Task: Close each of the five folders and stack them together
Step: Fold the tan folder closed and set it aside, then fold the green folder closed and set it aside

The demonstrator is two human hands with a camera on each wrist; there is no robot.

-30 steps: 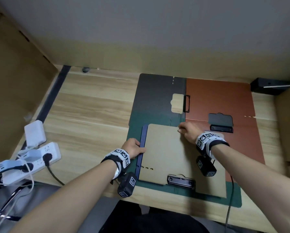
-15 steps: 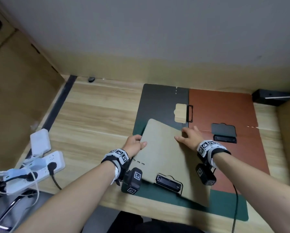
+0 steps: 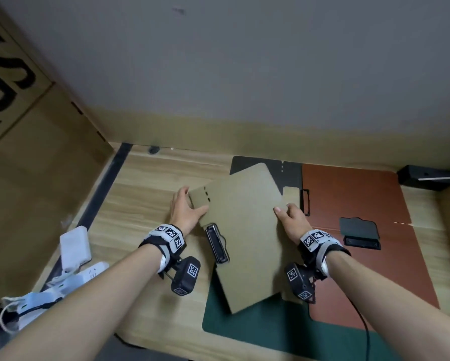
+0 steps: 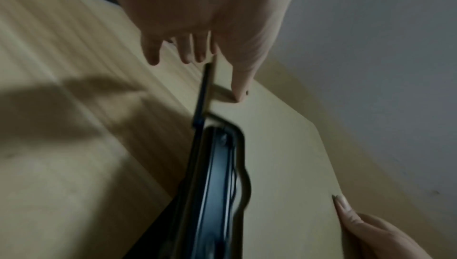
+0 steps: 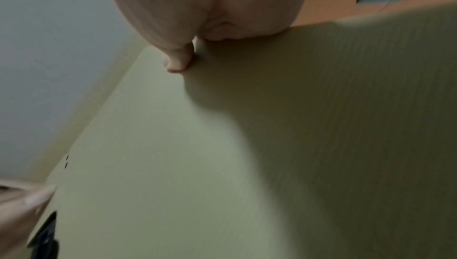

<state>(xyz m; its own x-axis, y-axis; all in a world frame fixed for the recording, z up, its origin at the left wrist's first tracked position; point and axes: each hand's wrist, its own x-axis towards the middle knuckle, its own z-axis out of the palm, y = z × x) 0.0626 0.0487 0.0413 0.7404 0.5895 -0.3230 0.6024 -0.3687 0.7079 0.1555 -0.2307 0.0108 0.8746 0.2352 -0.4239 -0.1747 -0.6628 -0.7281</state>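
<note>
A closed tan folder [image 3: 244, 230] with a black clip [image 3: 217, 246] on its left edge is held tilted above the desk. My left hand [image 3: 187, 207] grips its left corner, thumb on top and fingers underneath, as the left wrist view shows [image 4: 210, 28]. My right hand [image 3: 289, 217] pinches its right edge, thumb on the cover [image 5: 178, 62]. Under it lie open folders: a green folder [image 3: 257, 327] in front, a black folder [image 3: 289, 173] behind, and a red-brown folder [image 3: 354, 199] to the right with a dark clip [image 3: 362, 242].
The wooden desk [image 3: 145, 204] is bare to the left of the folders. A white power strip [image 3: 62, 282] and adapter [image 3: 75, 246] lie at its left edge. Cardboard panels [image 3: 36, 178] stand on the left, and a black box [image 3: 427, 177] sits at the back right.
The tan folder has come up off the green folder, turned so its clip faces left, and moved left and away from me. Both hands kept their hold on it.
</note>
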